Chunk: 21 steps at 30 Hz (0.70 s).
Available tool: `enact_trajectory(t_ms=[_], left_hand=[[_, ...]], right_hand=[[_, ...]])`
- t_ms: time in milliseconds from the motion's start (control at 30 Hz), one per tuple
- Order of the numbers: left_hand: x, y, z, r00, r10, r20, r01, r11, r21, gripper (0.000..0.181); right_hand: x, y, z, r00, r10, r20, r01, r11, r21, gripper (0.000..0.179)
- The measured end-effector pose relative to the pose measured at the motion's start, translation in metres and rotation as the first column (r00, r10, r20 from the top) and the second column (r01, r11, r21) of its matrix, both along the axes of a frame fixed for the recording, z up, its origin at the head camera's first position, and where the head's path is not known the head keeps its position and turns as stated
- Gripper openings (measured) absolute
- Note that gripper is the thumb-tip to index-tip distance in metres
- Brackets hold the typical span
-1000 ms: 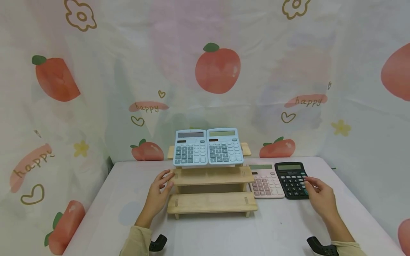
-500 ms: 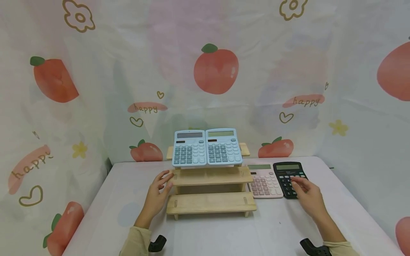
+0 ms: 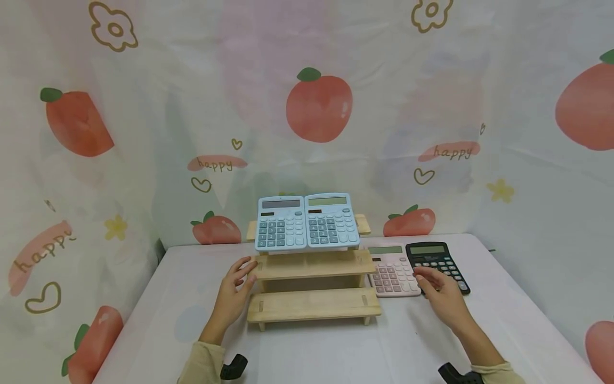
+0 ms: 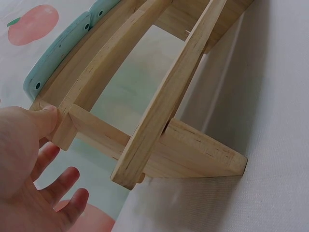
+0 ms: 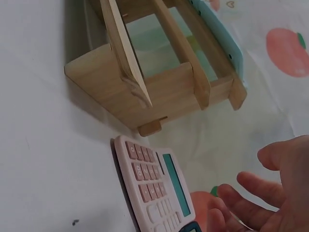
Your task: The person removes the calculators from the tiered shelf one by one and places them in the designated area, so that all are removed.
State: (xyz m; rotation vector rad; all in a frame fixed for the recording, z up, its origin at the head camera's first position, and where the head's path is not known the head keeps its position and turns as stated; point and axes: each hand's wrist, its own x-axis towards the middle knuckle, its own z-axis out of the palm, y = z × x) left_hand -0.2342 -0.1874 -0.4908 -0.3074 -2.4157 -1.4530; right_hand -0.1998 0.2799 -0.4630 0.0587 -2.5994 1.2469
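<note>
Evidently the rack [image 3: 314, 305] does the carrying on this table [image 3: 336, 354]: its top board [image 3: 363, 224] bears the left blue calculator [image 3: 280, 223] and the right blue calculator [image 3: 331, 220], side by side and tilted back, probably so that keys and displays face forward. The middle board [image 3: 312, 264], just below, is bare. Beyond the rack's right end, toward the table's back right corner, the pink calculator [image 3: 394, 266] and the black calculator [image 3: 443, 264] lie face up beside each other, the black one nearer the table's right edge and slightly askew.

The left hand [image 3: 231, 294] touches the left end of the middle board, thumb [image 4: 44, 120] against the wood and the other fingers loosely bent and spread, likely to steady the rack; it does not look clenched. The right hand [image 3: 443, 297] is relaxed, its fingers parted and holding nothing. In the head view it covers part of the black calculator, with fingertips near the pink one's right edge; the right wrist view shows it apart from the pink calculator.
</note>
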Motion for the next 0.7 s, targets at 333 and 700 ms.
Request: enact_trajectory(t_ms=[333, 700], left_hand=[[0.000, 0.000, -0.002, 1.000, 0.002, -0.002, -0.002, 1.000, 0.011, 0.039], [0.000, -0.001, -0.001, 1.000, 0.000, -0.011, 0.001, 1.000, 0.006, 0.039]], right_hand=[[0.004, -0.020, 0.002, 0.997, 0.072, 0.003, -0.072, 0.996, -0.054, 0.034], [-0.002, -0.035, 0.012, 0.992, 0.112, -0.064, -0.116, 0.990, -0.074, 0.033]])
